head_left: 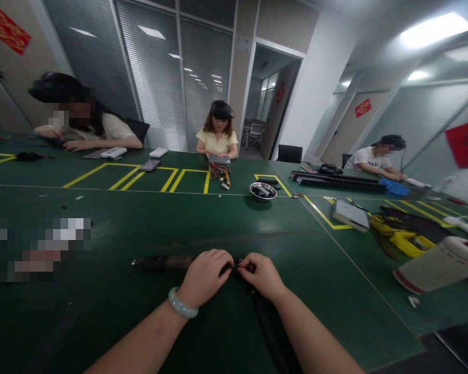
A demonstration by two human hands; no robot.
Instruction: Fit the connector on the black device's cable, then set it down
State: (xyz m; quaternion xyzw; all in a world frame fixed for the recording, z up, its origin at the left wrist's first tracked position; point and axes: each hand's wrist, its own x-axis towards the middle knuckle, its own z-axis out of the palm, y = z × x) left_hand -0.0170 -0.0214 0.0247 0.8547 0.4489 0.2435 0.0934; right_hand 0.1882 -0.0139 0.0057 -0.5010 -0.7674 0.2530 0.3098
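My left hand [206, 275], with a pale bangle [182, 304] on its wrist, is closed in a pinch. Facing it, nearly fingertip to fingertip, is my right hand [262, 274], also pinching. Between them shows a small, thin dark piece, too small to name. A long dark rod-like thing [159, 263] with a brownish middle and a small metal tip lies on the green table [117, 317]; its right end goes behind my left hand. Below my right hand a black flat strip [271, 327] runs down towards the near edge, partly hidden by my forearm.
A steel bowl [263, 192] of small dark parts stands ahead. On the right are a white cup [437, 265], a yellow-and-black bag [407, 234] and a grey box [350, 214]. Several co-workers sit around the table; one handles a metal box with coloured wires [222, 175].
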